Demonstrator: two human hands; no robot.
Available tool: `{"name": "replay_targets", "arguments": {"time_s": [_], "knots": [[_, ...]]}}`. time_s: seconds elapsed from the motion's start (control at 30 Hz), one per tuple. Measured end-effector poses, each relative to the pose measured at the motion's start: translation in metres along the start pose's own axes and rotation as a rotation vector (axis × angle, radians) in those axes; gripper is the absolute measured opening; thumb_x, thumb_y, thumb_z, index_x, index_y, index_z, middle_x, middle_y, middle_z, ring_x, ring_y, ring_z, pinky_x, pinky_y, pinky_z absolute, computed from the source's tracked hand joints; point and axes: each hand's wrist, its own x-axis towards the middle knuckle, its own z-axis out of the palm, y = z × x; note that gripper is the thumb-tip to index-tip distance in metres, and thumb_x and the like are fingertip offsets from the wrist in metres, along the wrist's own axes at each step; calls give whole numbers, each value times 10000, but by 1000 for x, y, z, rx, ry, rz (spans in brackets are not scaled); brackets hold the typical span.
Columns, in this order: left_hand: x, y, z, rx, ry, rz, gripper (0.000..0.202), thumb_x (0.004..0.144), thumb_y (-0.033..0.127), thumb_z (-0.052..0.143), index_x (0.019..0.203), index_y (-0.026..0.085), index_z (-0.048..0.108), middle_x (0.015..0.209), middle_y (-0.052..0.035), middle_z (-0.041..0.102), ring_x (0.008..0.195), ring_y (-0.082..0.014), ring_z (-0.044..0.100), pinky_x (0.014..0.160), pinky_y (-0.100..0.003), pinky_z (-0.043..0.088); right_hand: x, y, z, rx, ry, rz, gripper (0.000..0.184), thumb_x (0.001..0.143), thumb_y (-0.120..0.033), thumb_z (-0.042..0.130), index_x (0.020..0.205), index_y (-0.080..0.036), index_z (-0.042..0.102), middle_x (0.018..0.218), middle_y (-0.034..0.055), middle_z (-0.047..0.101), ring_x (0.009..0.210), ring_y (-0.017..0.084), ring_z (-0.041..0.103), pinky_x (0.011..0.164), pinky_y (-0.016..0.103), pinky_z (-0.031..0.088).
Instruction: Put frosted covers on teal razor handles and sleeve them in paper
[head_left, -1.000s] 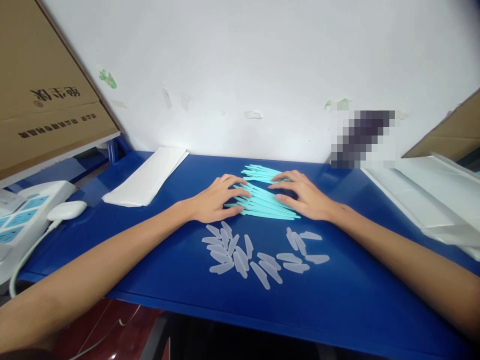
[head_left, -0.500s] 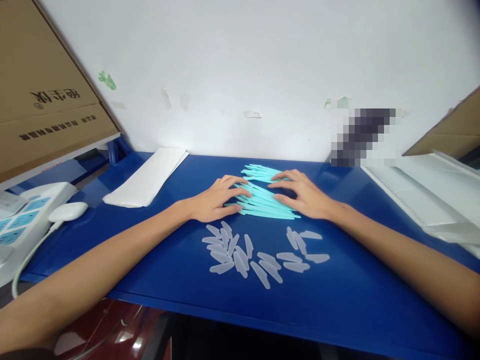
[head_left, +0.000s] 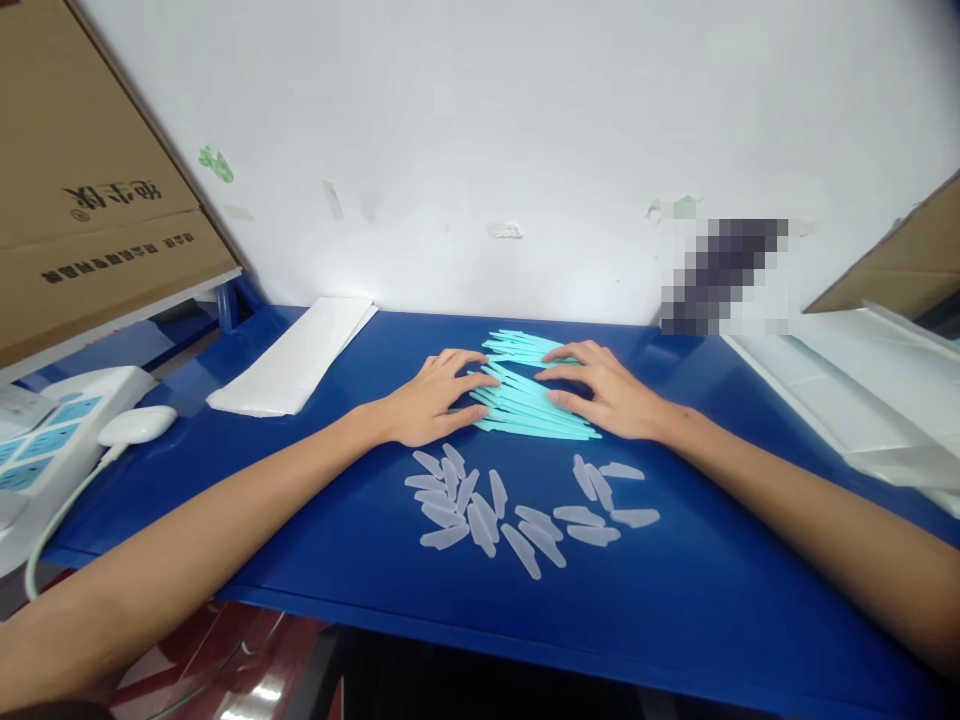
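A fan of several thin turquoise plastic sticks lies on the blue table top near the wall. My left hand rests flat on the left ends of the sticks, fingers stretched out. My right hand lies on their right ends, fingers spread and slightly curved. Neither hand grips anything. Closer to me, several clear plastic caps are scattered in a loose cluster on the table.
A white paper stack lies at the back left. A white device with a cable sits at the left edge below a cardboard box. White sheets and another box stand on the right.
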Motion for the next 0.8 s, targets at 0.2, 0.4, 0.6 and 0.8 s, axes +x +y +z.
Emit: {"name": "replay_targets", "arguments": {"time_s": [0.2,0.4,0.6,0.8], "knots": [[-1,-1,0,-2,1,11,412,1042,503,447,1377,290,558,1510,-121,436,1384,-339,378,1098,-579,355,0,-1,0,-10,9,-7,453,1018,-509,412,1249,-260,713,1370,129,596,1268,330,506,1053,578,377],[-2,0,-1,-32,24,9,462,1045,510,435,1450,294,479,1518,-133,429,1382,-344,383,1093,-581,358,-1,0,-1,-6,11,-48,430,1023,-495,412,1235,-286,722,1357,118,597,1246,326,511,1023,569,394],[-2,0,-2,-78,154,112,373,1046,421,463,1339,218,572,1360,-134,561,1263,-282,489,1049,-462,414,-1,-2,0,-8,108,-87,380,1021,-376,422,1078,-194,750,1100,135,657,1019,265,574,886,435,450],[-6,9,-9,-79,210,183,321,1002,311,486,739,182,616,677,-13,583,673,-163,510,693,-319,416,-3,-7,0,-42,198,-56,296,955,-279,475,699,-186,593,626,11,570,609,154,479,708,359,333]]}}
